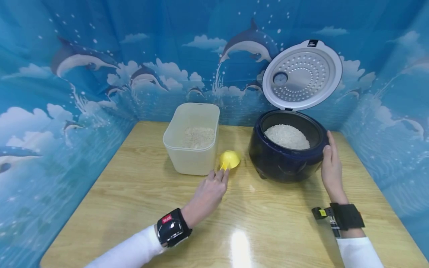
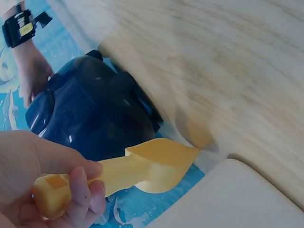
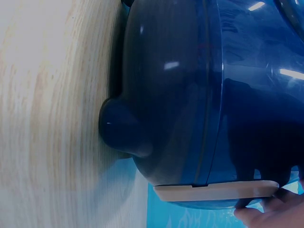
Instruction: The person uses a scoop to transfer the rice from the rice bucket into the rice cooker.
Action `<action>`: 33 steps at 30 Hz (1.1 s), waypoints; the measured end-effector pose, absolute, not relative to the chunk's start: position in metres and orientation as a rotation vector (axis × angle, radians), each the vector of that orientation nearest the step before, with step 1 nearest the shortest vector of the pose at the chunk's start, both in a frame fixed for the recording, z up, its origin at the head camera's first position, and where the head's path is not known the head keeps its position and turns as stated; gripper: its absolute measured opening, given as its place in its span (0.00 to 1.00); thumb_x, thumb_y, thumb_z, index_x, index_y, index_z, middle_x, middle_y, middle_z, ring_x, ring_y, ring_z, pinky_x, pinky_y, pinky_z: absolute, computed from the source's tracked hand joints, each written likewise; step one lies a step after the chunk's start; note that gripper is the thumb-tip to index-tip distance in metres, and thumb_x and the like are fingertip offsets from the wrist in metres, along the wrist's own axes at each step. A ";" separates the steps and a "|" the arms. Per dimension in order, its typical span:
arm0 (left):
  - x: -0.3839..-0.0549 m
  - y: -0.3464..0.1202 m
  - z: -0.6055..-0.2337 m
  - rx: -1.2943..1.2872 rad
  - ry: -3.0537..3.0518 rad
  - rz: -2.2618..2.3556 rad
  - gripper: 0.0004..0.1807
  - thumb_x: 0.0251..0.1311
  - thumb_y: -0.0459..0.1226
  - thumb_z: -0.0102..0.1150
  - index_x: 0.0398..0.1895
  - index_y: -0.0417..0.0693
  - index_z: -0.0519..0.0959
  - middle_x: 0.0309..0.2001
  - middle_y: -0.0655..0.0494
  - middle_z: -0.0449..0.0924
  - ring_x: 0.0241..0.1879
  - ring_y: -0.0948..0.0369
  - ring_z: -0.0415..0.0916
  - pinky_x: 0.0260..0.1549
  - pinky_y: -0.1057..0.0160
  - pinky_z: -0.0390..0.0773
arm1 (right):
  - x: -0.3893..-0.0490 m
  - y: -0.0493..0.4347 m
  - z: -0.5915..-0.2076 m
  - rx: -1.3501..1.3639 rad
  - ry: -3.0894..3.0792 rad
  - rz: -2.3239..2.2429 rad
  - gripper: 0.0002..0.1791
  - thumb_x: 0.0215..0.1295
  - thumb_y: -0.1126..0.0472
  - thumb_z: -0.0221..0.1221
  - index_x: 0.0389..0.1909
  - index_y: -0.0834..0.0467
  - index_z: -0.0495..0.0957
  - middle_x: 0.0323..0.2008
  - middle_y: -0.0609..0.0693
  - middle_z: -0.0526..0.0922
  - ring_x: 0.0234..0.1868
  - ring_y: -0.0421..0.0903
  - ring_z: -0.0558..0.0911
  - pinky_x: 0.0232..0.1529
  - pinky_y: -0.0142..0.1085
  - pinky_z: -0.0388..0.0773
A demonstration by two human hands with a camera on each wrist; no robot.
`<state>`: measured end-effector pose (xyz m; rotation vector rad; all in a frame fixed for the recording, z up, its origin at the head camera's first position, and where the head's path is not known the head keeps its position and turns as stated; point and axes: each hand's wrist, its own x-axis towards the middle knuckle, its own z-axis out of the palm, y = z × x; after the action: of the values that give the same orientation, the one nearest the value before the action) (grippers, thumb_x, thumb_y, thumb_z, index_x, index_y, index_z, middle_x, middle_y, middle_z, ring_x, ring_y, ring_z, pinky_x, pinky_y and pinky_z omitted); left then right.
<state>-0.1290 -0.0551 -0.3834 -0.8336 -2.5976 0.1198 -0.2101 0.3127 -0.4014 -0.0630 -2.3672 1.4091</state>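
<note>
My left hand (image 1: pixel 208 190) pinches the handle of a yellow scoop (image 1: pixel 230 159) between thumb and fingers. Its bowl is close to the tabletop, between the bin and the cooker; whether it touches the wood I cannot tell. A dark blue rice cooker (image 1: pixel 285 168) stands to the right with its lid (image 1: pixel 303 74) raised, and white rice (image 1: pixel 287 136) is heaped inside. Against the cooker's right side rests my right hand (image 1: pixel 331 172), its fingers fairly straight. Left of the scoop is a translucent bin (image 1: pixel 191 160) holding more rice (image 1: pixel 198 137).
Everything stands on a wooden table (image 1: pixel 140 193), bin and cooker towards its back edge. A blue curtain (image 1: pixel 207 74) printed with dolphins hangs behind and along both sides. The raised lid leans back close to the curtain.
</note>
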 end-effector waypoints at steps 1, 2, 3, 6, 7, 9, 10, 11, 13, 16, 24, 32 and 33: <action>-0.129 -0.054 -0.385 -0.842 -2.580 0.160 0.29 0.52 0.23 0.70 0.60 0.35 0.79 0.49 0.42 0.84 0.37 0.53 0.83 0.25 0.72 0.80 | -0.210 0.313 -0.402 -0.065 -2.367 1.410 0.29 0.84 0.45 0.30 0.81 0.40 0.47 0.81 0.45 0.49 0.78 0.51 0.52 0.76 0.46 0.45; -0.130 -0.053 -0.388 -0.852 -2.561 0.197 0.28 0.52 0.24 0.71 0.59 0.36 0.79 0.47 0.43 0.84 0.36 0.54 0.83 0.24 0.73 0.79 | -0.210 0.313 -0.402 -0.067 -2.368 1.411 0.29 0.84 0.45 0.30 0.81 0.39 0.47 0.81 0.45 0.49 0.78 0.51 0.52 0.76 0.46 0.45; -0.130 -0.051 -0.390 -0.863 -2.540 0.238 0.26 0.53 0.25 0.71 0.58 0.37 0.81 0.44 0.45 0.85 0.34 0.57 0.81 0.22 0.74 0.78 | -0.210 0.313 -0.401 -0.069 -2.368 1.412 0.29 0.84 0.45 0.30 0.81 0.40 0.47 0.81 0.46 0.49 0.78 0.51 0.52 0.76 0.46 0.45; -0.128 -0.047 -0.397 -0.907 -2.541 0.296 0.22 0.55 0.27 0.70 0.55 0.42 0.83 0.39 0.49 0.82 0.30 0.61 0.76 0.17 0.75 0.72 | -0.210 0.312 -0.401 -0.080 -2.369 1.416 0.28 0.83 0.45 0.30 0.81 0.38 0.47 0.81 0.46 0.49 0.77 0.53 0.53 0.76 0.47 0.46; -0.128 -0.046 -0.399 -0.926 -2.555 0.291 0.20 0.56 0.27 0.69 0.54 0.43 0.84 0.38 0.50 0.81 0.30 0.61 0.76 0.16 0.75 0.72 | -0.210 0.312 -0.401 -0.081 -2.370 1.419 0.28 0.83 0.45 0.30 0.81 0.37 0.47 0.81 0.46 0.49 0.77 0.54 0.54 0.76 0.48 0.46; -0.128 -0.044 -0.401 -0.978 -2.601 0.260 0.18 0.56 0.26 0.68 0.52 0.45 0.85 0.38 0.49 0.80 0.31 0.61 0.76 0.17 0.75 0.71 | -0.210 0.312 -0.401 -0.081 -2.368 1.420 0.29 0.84 0.45 0.30 0.81 0.38 0.47 0.81 0.45 0.49 0.77 0.56 0.54 0.76 0.49 0.46; -0.128 -0.044 -0.402 -1.008 -2.638 0.222 0.17 0.56 0.27 0.68 0.50 0.46 0.85 0.39 0.49 0.79 0.31 0.61 0.76 0.17 0.75 0.71 | -0.210 0.312 -0.401 -0.084 -2.368 1.418 0.29 0.83 0.45 0.30 0.81 0.38 0.47 0.81 0.45 0.49 0.77 0.57 0.55 0.76 0.49 0.46; -0.128 -0.044 -0.403 -1.040 -2.669 0.190 0.15 0.57 0.29 0.68 0.49 0.46 0.86 0.40 0.49 0.79 0.32 0.61 0.76 0.18 0.76 0.72 | -0.210 0.313 -0.401 -0.085 -2.367 1.419 0.29 0.83 0.45 0.30 0.81 0.38 0.47 0.81 0.45 0.49 0.76 0.57 0.55 0.76 0.50 0.46; -0.130 -0.043 -0.405 -1.103 -2.729 0.144 0.12 0.59 0.34 0.69 0.47 0.47 0.86 0.43 0.48 0.78 0.33 0.61 0.76 0.20 0.76 0.72 | -0.210 0.313 -0.401 -0.085 -2.369 1.416 0.29 0.83 0.45 0.30 0.81 0.38 0.47 0.81 0.45 0.49 0.76 0.58 0.55 0.76 0.50 0.46; -0.131 -0.043 -0.407 -1.197 -2.846 0.054 0.13 0.61 0.41 0.68 0.47 0.46 0.86 0.46 0.47 0.76 0.34 0.60 0.74 0.23 0.74 0.73 | -0.210 0.313 -0.401 -0.081 -2.369 1.413 0.29 0.83 0.45 0.30 0.81 0.38 0.47 0.81 0.45 0.49 0.77 0.56 0.54 0.76 0.50 0.46; -0.129 -0.038 -0.413 -1.264 -3.127 -0.067 0.30 0.64 0.42 0.64 0.67 0.39 0.73 0.55 0.43 0.69 0.40 0.58 0.73 0.35 0.71 0.77 | -0.210 0.313 -0.401 -0.069 -2.369 1.409 0.29 0.83 0.44 0.30 0.81 0.39 0.47 0.81 0.45 0.49 0.78 0.54 0.52 0.76 0.50 0.45; -0.127 -0.035 -0.418 -1.271 -3.022 -0.080 0.27 0.63 0.48 0.68 0.59 0.42 0.78 0.52 0.47 0.73 0.39 0.60 0.75 0.38 0.71 0.78 | -0.210 0.312 -0.401 -0.083 -2.367 1.402 0.29 0.83 0.44 0.31 0.81 0.38 0.48 0.80 0.45 0.50 0.77 0.55 0.55 0.76 0.50 0.48; -0.127 -0.035 -0.419 -1.272 -3.007 -0.088 0.26 0.63 0.48 0.68 0.58 0.42 0.79 0.51 0.48 0.74 0.38 0.61 0.75 0.38 0.71 0.78 | -0.210 0.313 -0.401 -0.081 -2.367 1.405 0.29 0.83 0.44 0.31 0.81 0.37 0.48 0.80 0.45 0.50 0.77 0.54 0.55 0.76 0.49 0.47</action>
<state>-0.1272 -0.0355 -0.4186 -1.2720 -3.0069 -0.0879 -0.2099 0.3127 -0.4011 -0.0806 -2.3665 1.4055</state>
